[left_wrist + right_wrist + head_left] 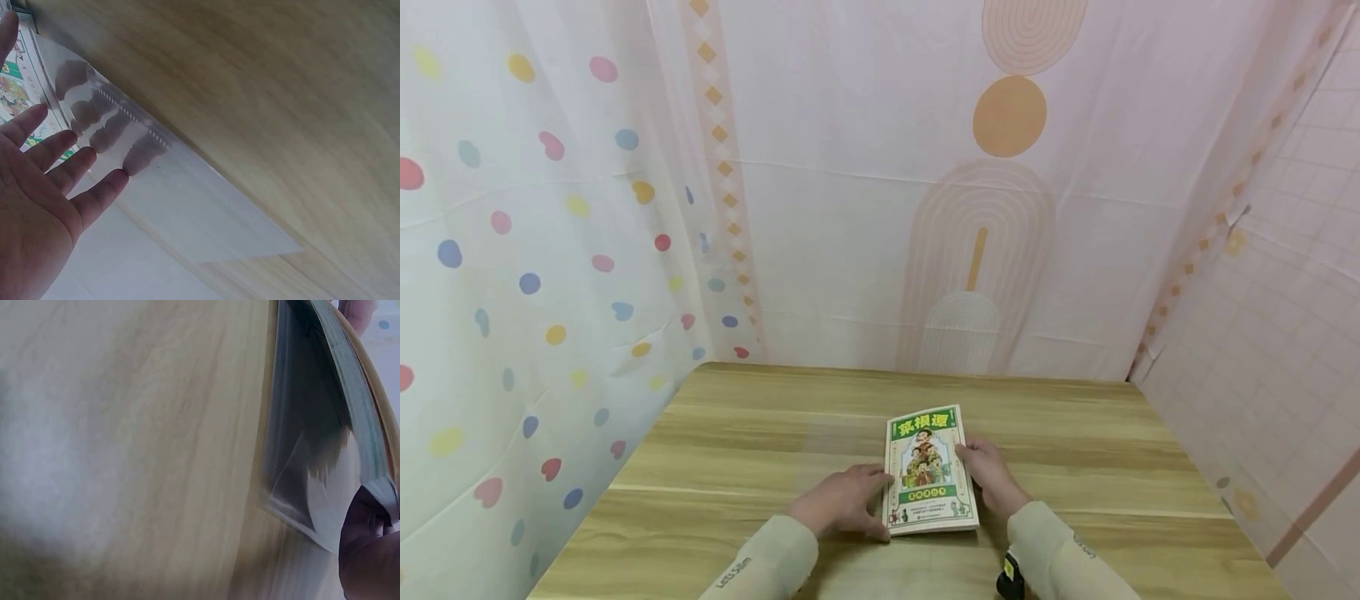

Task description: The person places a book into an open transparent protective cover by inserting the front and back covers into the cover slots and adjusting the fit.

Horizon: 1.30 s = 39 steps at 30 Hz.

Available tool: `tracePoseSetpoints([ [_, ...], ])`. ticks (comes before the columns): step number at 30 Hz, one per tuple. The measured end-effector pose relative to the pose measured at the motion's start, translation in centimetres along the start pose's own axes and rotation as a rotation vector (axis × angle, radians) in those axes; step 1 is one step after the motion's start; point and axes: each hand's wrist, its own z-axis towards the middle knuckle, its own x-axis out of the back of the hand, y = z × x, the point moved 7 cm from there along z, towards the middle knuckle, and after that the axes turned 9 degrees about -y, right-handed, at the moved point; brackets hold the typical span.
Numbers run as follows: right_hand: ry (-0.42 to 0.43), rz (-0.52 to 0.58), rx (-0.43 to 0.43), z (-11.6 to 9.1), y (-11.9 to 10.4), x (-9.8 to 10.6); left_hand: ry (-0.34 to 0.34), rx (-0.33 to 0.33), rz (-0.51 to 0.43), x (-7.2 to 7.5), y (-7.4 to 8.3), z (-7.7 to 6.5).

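Observation:
A book [925, 471] with a green-bordered cover and cartoon figures lies face up in the head view, partly raised. My right hand [992, 475] grips its right edge; the right wrist view shows curled fingers [369, 550] at the pages [356, 394]. By the left edge is my left hand [848, 500], thumb near the lower corner. In the left wrist view that hand [37, 194] has its fingers spread and fairly straight, beside the book [15, 90]. A clear plastic sheet or sleeve [187, 200] lies under and around the book, reflecting the fingers.
The wood-grain table [745, 433] spreads on both sides of the book. Patterned curtains [820, 208] hang behind it and at the left and right. A small black and yellow device [1011, 577] shows at the right wrist.

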Motion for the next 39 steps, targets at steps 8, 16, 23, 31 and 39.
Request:
tracePoseSetpoints([
  [8, 0.0, -0.068, -0.019, -0.1, 0.4, 0.3, -0.001, -0.02, 0.043, -0.1, 0.2, 0.1],
  [16, 0.024, -0.176, -0.012, 0.3, 1.0, 0.8, -0.011, -0.015, 0.065, -0.4, 0.3, 0.1],
  [23, 0.033, -0.4, 0.005, 0.3, 0.4, 1.0, -0.002, -0.016, 0.074, -0.3, 0.1, 0.1],
  [31, -0.025, -0.529, 0.002, 0.3, 0.1, 1.1, 0.007, -0.009, 0.072, -0.6, 0.2, 0.3],
  [39, -0.039, -0.633, 0.01, -0.1, 0.3, 1.0, 0.007, -0.009, 0.078, -0.8, 0.8, -0.1],
])
